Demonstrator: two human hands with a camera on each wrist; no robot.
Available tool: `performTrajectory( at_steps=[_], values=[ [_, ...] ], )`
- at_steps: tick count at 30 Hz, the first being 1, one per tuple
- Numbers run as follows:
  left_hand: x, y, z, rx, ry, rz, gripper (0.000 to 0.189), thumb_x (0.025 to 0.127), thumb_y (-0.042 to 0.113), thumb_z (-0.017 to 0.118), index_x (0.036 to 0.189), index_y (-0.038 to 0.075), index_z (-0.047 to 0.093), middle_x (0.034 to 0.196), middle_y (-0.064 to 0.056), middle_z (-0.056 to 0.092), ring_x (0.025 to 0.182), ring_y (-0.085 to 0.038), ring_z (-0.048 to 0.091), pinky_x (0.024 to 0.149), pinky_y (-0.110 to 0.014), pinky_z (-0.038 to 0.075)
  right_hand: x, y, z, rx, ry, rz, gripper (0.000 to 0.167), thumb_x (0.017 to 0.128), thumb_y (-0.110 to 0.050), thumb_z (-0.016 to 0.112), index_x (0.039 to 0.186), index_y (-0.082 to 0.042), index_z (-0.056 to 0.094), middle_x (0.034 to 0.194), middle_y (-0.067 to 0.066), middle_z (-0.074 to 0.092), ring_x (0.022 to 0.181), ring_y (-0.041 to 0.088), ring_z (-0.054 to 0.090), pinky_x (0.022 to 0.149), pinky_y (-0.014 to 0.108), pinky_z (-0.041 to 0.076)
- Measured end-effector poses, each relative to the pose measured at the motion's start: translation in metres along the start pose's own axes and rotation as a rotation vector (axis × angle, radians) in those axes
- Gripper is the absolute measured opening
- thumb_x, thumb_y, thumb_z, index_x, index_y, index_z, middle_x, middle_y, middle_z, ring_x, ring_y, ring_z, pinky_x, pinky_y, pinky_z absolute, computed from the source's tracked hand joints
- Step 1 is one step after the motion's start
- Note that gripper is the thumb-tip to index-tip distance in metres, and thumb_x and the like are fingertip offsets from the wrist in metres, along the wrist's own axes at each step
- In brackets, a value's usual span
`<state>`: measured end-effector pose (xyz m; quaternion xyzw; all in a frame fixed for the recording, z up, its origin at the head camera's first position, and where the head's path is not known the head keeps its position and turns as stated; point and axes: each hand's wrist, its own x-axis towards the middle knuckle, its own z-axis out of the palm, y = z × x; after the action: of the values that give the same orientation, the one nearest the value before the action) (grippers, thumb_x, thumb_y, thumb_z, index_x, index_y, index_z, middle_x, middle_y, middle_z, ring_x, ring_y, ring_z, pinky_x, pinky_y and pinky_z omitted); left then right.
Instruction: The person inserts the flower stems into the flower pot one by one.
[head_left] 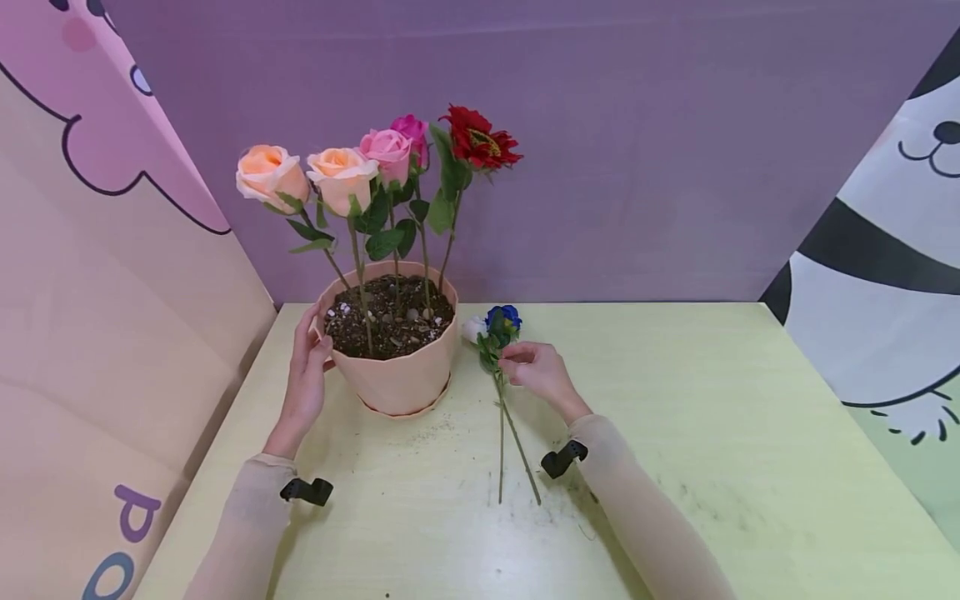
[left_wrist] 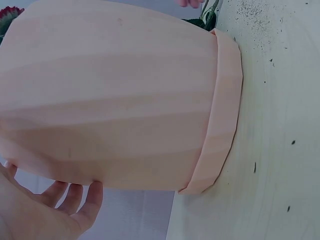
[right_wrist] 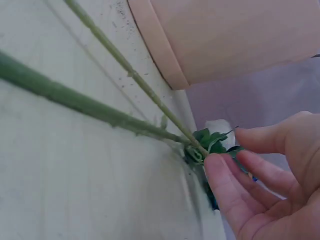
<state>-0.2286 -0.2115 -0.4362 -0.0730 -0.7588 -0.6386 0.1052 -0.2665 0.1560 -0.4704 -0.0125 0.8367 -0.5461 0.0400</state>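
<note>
A peach flowerpot (head_left: 390,383) full of dark soil (head_left: 397,321) stands on its saucer at the back left of the table. My left hand (head_left: 306,367) holds the pot's left side, thumb near the rim; its fingertips touch the wall in the left wrist view. Right of the pot lie a blue rose (head_left: 504,317) and a white flower (head_left: 474,330), their stems crossed. My right hand (head_left: 542,372) pinches at the leafy part below the blue bloom, thumb and fingers bent. In the right wrist view, the fingertips (right_wrist: 216,162) partly hide the leaves (right_wrist: 212,140).
Peach roses (head_left: 342,175), pink roses (head_left: 387,152) and a red flower (head_left: 482,140) stand upright in the soil. Soil crumbs are scattered over the pale table (head_left: 675,400). A purple backdrop (head_left: 637,167) rises behind, with printed panels on both sides.
</note>
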Motion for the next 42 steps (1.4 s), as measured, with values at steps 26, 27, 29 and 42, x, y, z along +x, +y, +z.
performTrajectory(
  at_steps=[26,27,29,42],
  values=[
    [0.001,-0.001,0.0,-0.003,0.004,0.012,0.06,0.114,0.025,0.03,0.172,0.024,0.015,0.177,-0.014,0.02,0.157,-0.04,0.032,0.116,-0.063,0.036,0.009,0.011,0.007,0.115,-0.067,0.153,0.039,0.093,-0.007,0.077,0.128,0.008,0.068,0.105,0.02,0.081,0.073,0.012,0.074,0.074,0.031,0.065],
    [0.001,-0.001,0.0,-0.002,0.006,0.01,0.06,0.114,0.025,0.03,0.172,0.025,0.015,0.177,-0.014,0.021,0.157,-0.04,0.033,0.116,-0.063,0.036,0.009,0.01,0.006,0.119,-0.068,0.15,0.039,0.093,-0.007,0.077,0.129,0.007,0.068,0.106,0.02,0.081,0.074,0.012,0.074,0.075,0.031,0.065],
    [0.001,-0.001,0.0,-0.003,0.012,0.012,0.06,0.114,0.024,0.03,0.172,0.024,0.015,0.177,-0.014,0.022,0.156,-0.039,0.034,0.115,-0.06,0.037,0.007,0.007,0.003,0.115,-0.066,0.149,0.041,0.093,-0.008,0.076,0.13,0.007,0.068,0.108,0.02,0.081,0.075,0.012,0.074,0.076,0.031,0.065],
    [0.001,0.001,0.001,-0.012,0.005,0.007,0.06,0.114,0.024,0.03,0.172,0.024,0.015,0.176,-0.016,0.023,0.156,-0.041,0.035,0.116,-0.061,0.037,0.002,-0.012,-0.012,0.205,-0.048,0.104,0.047,0.097,-0.006,0.072,0.139,0.012,0.061,0.124,0.027,0.075,0.088,0.016,0.078,0.081,0.028,0.064]
  ],
)
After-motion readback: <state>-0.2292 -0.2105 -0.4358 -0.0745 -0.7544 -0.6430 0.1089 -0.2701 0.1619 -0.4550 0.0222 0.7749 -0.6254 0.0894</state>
